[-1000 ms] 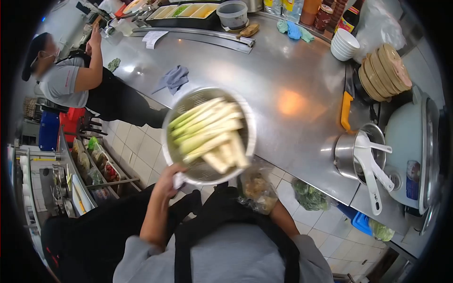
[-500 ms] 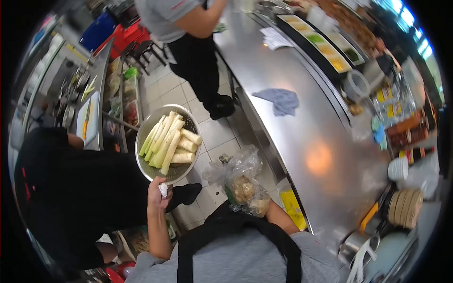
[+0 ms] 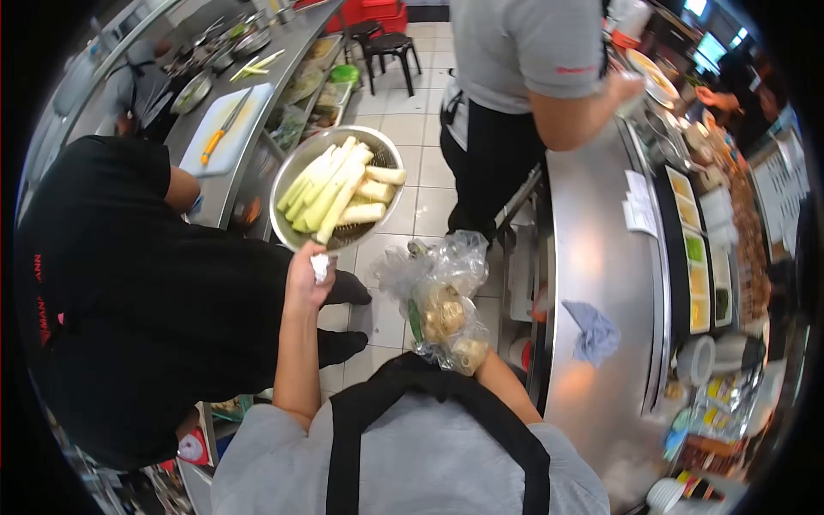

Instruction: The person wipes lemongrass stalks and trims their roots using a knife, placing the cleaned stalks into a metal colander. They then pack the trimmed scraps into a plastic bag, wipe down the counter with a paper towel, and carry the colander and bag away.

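Note:
My left hand (image 3: pixel 307 276) grips the near rim of a metal colander (image 3: pixel 396 154) and holds it out at the front left. Pale green-white vegetable stalks (image 3: pixel 343 182) lie in it, some as shorter thick pieces. A crumpled white bit (image 3: pixel 320 268), perhaps tissue or plastic, shows at the same hand. On the right, a clear plastic bag (image 3: pixel 463 257) hangs in front of my body at the end of my right forearm. Inside it are lumpy tan items (image 3: pixel 444 318) and something green. The bag hides the fingers of my right hand, which carries it.
A person in black (image 3: pixel 154 300) stands close on the left, by a cutting board (image 3: pixel 219 146) with an orange-handled knife (image 3: pixel 219 137). Ahead stands a person in a grey shirt (image 3: pixel 524 51). A steel counter (image 3: pixel 592 257) with a blue cloth (image 3: pixel 590 332) runs along the right. Dark stools (image 3: pixel 390 43) stand farther back.
My view has turned left, so the counter and the person in grey now appear farther right. The colander and the bag have come along in my hands, still held.

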